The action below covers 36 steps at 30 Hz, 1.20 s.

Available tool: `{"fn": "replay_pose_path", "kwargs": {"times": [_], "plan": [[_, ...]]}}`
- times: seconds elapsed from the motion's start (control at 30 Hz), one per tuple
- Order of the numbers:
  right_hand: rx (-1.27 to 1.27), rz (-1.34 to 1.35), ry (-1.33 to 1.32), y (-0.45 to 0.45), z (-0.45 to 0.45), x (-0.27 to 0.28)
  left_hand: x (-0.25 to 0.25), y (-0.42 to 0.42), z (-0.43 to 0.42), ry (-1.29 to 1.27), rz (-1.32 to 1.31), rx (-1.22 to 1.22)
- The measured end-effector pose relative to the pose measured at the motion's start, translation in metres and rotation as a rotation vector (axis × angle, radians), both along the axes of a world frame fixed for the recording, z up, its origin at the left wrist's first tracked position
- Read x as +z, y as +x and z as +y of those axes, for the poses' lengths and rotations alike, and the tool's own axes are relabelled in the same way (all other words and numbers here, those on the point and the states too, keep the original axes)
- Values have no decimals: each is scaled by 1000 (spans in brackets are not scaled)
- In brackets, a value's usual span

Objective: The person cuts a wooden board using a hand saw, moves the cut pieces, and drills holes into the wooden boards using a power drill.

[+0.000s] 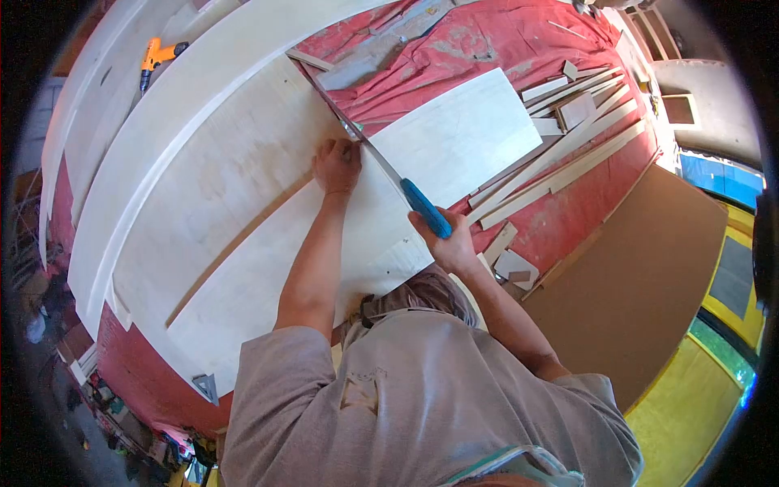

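Note:
My right hand is wrapped round the blue handle of a handsaw. Its long thin blade points up and to the left, along the edge of a white board. My left hand lies at the board's far corner, close beside the blade, with its fingers curled in. What those fingers hold, if anything, is hidden. Across the blade, on the right, is another white panel. Under the left side of the board shows a larger pale wooden sheet.
A yellow-and-black power drill lies at the upper left. Wood strips and offcuts are on the red cloth at right. A brown board stands beyond them. A small metal square sits at the lower left corner.

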State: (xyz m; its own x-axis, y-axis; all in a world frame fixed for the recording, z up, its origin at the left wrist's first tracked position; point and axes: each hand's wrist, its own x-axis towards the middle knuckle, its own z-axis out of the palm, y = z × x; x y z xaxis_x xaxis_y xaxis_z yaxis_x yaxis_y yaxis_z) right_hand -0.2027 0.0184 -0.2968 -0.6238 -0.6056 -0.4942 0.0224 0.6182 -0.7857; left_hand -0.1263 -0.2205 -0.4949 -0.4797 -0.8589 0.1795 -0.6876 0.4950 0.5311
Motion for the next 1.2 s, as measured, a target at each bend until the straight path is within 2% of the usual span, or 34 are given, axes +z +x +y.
{"fn": "replay_pose_path", "kwargs": {"times": [0.1,0.17,0.23,0.3,0.37,0.4,0.43,0.53,0.6,0.67,0.8,0.87,0.9,0.97,1.0,1.03,1.07,1.13,1.2], "plan": [[20,32,-85,5,7,-6,-1,-2,-2,-5,-48,-14],[30,57,7,13,28,37,4,-2,-2,23,-90,-11],[42,65,-55,21,72,50,0,-2,-1,-7,-70,-5],[48,-6,93,19,90,93,-3,-1,2,-35,-53,10],[59,27,86,18,83,95,0,-1,2,-53,30,3],[63,65,67,18,78,93,-1,-1,2,-49,27,7],[58,113,-36,18,69,63,-2,-1,0,-62,64,5],[62,119,-17,4,-5,-33,-7,1,-1,-59,106,-14],[-12,38,-137,-5,-59,-48,-4,4,0,-55,117,-23],[23,84,-58,-7,-64,-45,5,2,-2,-68,27,-39],[9,86,-66,-8,-62,-43,-2,5,-7,-53,77,-5],[16,93,-61,-10,-68,-37,2,10,-16,399,202,-18],[14,78,-72,-11,-69,-36,22,13,-19,388,210,-22],[8,64,-80,-15,-74,-36,104,21,-33,720,848,-2],[5,1,-72,-18,-76,-40,151,36,-50,600,896,-98],[-3,-71,-53,-19,-75,-47,234,50,-49,429,964,-59],[45,-36,-57,-23,-74,-53,296,69,-45,278,1026,-99],[15,-55,-58,-22,-78,-51,387,112,-36,7,1128,-343],[-5,-71,-64,-17,-83,-43,447,144,-17,-191,1124,-655]]}}
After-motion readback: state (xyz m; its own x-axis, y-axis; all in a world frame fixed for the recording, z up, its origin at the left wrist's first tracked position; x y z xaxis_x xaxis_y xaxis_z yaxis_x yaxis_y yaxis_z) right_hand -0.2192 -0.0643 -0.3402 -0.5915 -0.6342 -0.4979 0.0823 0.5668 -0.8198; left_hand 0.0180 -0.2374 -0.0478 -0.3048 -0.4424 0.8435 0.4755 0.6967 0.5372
